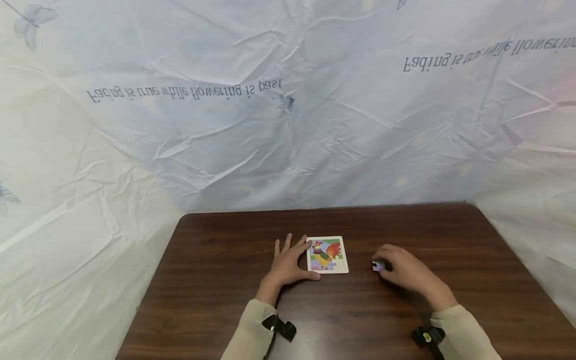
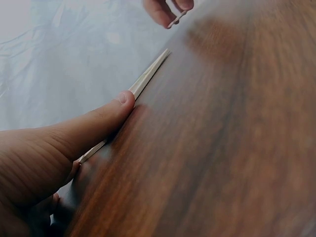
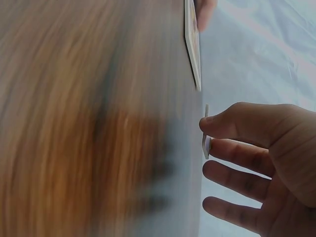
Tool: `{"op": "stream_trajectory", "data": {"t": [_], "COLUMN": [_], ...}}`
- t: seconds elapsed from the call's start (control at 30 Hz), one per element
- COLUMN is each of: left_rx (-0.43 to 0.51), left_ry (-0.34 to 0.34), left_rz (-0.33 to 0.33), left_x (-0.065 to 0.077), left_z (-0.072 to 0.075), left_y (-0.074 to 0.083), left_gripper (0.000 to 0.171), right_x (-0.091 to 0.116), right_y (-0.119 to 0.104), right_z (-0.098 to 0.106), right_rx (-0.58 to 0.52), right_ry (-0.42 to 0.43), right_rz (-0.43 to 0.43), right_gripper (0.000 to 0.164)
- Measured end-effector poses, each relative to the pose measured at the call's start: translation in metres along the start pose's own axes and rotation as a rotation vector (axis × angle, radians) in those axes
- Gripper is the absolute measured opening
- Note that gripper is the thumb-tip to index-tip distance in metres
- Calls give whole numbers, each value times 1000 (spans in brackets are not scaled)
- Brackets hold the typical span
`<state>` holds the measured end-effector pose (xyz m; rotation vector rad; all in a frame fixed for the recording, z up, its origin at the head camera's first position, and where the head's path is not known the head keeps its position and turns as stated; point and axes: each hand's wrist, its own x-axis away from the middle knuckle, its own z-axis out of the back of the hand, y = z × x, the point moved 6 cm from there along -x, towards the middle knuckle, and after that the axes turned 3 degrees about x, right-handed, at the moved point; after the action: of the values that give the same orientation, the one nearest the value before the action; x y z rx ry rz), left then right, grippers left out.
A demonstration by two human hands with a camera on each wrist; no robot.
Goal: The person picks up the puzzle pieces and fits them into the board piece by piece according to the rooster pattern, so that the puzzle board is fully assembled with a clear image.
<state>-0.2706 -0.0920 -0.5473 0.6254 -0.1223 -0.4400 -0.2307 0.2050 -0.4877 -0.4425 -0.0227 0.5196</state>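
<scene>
A square jigsaw puzzle board [image 1: 323,255] with a white frame and a rooster picture lies flat on the table. Its lower right part shows bare white. My left hand [image 1: 288,265] rests at the board's left side with fingers spread, the index finger touching the upper left corner. In the left wrist view, the thumb [image 2: 111,111] lies against the board's edge [image 2: 153,69]. To the right of the board, my right hand [image 1: 405,270] pinches a small purple puzzle piece [image 1: 378,266] between thumb and fingers. The piece [image 3: 205,145] is seen edge-on in the right wrist view, the lower fingers held apart from it.
The dark brown wooden table [image 1: 225,250] has rounded far corners. Behind and beside it hangs a wrinkled pale sheet [image 1: 270,150] with printed lettering. Black camera straps sit on both wrists, over light sleeves [image 1: 463,332].
</scene>
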Motion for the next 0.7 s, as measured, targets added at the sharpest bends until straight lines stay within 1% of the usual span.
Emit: {"op": "stream_trajectory", "data": {"t": [0.3, 0.5, 0.7], "left_rx": [4, 12, 17], "left_ry": [6, 4, 6], "left_rz": [-3, 0, -9], "left_x": [1, 1, 1], "left_z": [2, 3, 3], "left_y": [2, 2, 4], "left_gripper": [107, 106, 106], "right_x": [-21, -36, -46], "right_y": [-25, -42, -50], "right_z": [-12, -19, -26], "right_rx": [5, 3, -1], "right_ry": [-11, -30, -34], "right_rz": [45, 54, 89], "right_gripper": [22, 22, 22]}}
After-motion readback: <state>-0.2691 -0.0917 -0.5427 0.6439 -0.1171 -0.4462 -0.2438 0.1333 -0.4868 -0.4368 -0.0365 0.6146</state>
